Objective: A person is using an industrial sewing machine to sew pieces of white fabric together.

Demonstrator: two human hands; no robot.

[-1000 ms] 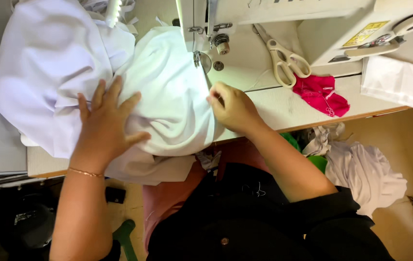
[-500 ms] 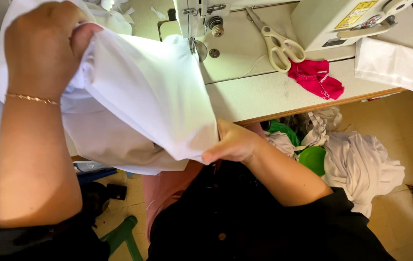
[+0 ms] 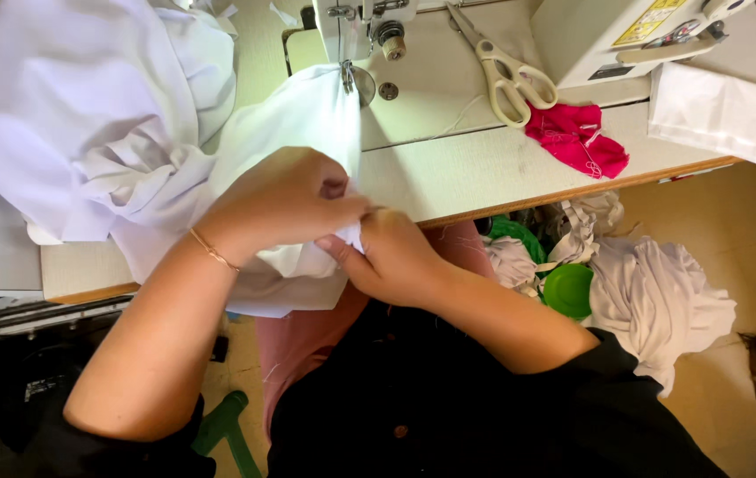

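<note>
A large white garment lies bunched over the left of the sewing table, and one part of it stretches up to the needle of the sewing machine. My left hand pinches the near edge of that white cloth at the table's front edge; a thin gold bracelet sits on its wrist. My right hand meets it from below and grips the same edge, fingertips touching the left hand.
Cream-handled scissors and a crumpled pink cloth lie on the table to the right. A folded white piece rests at the far right. Below the table edge hang white fabric scraps and a green container.
My left hand came down from holding the cloth lifted high at the upper left. Both hands now meet at the cloth's edge by the table front.
</note>
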